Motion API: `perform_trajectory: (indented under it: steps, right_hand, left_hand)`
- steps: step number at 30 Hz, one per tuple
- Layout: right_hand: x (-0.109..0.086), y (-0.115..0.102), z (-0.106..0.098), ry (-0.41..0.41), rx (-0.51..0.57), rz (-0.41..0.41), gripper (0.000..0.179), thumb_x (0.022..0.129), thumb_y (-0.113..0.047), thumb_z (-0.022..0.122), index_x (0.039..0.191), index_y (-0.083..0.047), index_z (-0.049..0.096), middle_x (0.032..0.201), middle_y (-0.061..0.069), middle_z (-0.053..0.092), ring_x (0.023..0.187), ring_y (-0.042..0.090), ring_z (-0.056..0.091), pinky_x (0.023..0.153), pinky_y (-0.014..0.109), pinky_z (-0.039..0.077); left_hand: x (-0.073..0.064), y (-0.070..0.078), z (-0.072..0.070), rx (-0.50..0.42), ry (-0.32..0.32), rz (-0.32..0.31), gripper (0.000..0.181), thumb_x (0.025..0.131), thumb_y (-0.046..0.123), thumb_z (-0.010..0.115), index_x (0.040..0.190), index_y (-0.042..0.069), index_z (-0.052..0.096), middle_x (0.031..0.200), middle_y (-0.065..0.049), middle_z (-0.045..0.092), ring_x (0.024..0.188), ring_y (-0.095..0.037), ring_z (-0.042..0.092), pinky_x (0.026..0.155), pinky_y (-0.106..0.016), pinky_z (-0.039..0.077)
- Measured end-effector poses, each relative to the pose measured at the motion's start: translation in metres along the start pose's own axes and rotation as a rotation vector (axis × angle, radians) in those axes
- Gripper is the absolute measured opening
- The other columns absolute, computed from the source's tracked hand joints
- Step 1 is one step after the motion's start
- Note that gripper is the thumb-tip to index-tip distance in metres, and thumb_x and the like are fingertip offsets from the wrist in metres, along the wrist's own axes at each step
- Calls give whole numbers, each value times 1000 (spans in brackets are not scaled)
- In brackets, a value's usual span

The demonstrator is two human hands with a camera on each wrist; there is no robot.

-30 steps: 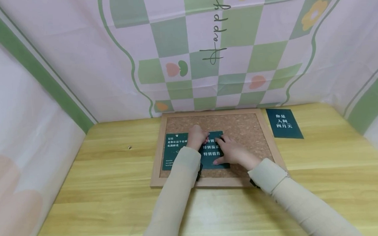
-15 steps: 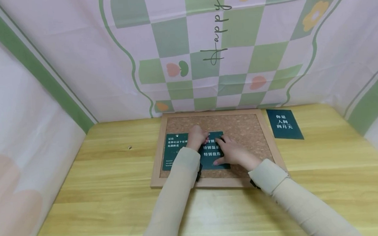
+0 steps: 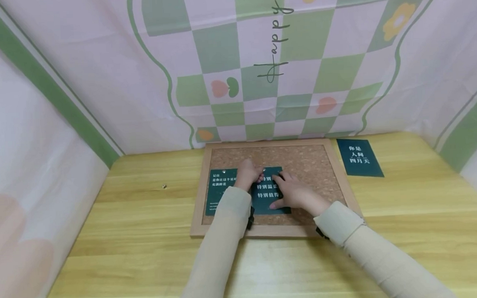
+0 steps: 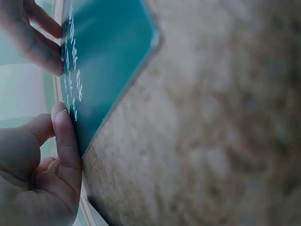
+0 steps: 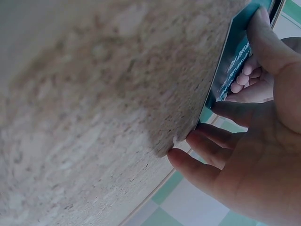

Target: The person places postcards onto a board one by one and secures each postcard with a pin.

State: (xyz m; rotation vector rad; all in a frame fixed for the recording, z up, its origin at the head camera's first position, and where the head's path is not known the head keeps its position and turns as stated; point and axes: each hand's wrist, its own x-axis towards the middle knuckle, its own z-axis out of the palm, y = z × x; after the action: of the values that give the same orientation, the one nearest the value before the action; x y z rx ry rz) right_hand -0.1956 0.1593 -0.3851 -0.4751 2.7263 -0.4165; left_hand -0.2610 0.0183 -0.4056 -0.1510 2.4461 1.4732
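Observation:
In the head view, two dark green cards with white lettering lie on a framed corkboard (image 3: pixel 303 164). A silver thumbtack (image 3: pixel 224 171) sits at the top of the left card (image 3: pixel 218 194). My left hand (image 3: pixel 247 174) is at the upper edge of the right card (image 3: pixel 269 203), fingers curled, pinching at a small silver thumbtack (image 3: pixel 264 169); the fingers partly hide it. The left wrist view shows the thumb (image 4: pixel 68 141) against that edge. My right hand (image 3: pixel 294 191) rests spread on the card's right side, thumb (image 5: pixel 265 42) low and fingertips along its upper right edge.
Another dark green card (image 3: pixel 359 157) lies on the wooden table (image 3: pixel 127 260) right of the board. One loose silver thumbtack (image 3: pixel 163 186) lies left of the frame. A checkered cloth (image 3: pixel 259 77) hangs behind the board.
Both hands keep their places on the right card. The whole head view has shifted very slightly downward.

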Motion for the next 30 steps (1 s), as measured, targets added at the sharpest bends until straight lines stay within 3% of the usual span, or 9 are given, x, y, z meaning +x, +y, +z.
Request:
perform_trajectory:
  steps: [12,20,23,30]
  right_hand:
    - [-3,-8,0,-19,28,36,91,82,-39,74,146,7,28,151,33,22,139,50,23,110,60,30]
    - [0,-4,3,-18,33,41,90,83,-37,73,146,7,27,152,33,21,140,51,22,111,60,29]
    - [1,-4,4,-22,38,47,90,83,-38,73,147,6,27,152,32,20,140,50,20,111,60,29]
    - [0,-4,5,-22,47,53,92,81,-39,74,147,5,28,153,31,20,141,49,20,111,60,29]
  left_hand:
    - [-6,-4,-4,-60,-24,-1,29,96,13,54,81,-6,70,54,3,54,46,-3,51,48,-14,44]
    - [-2,-6,-8,-56,-66,44,26,97,14,51,99,-6,68,65,-1,59,51,-4,54,50,-15,48]
    - [-1,-6,-15,-35,-23,91,27,97,14,49,107,-4,66,76,-8,65,58,-7,57,56,-19,50]
    - [5,-7,-40,111,191,185,25,96,15,53,114,2,65,106,-14,69,93,-25,65,79,-34,54]
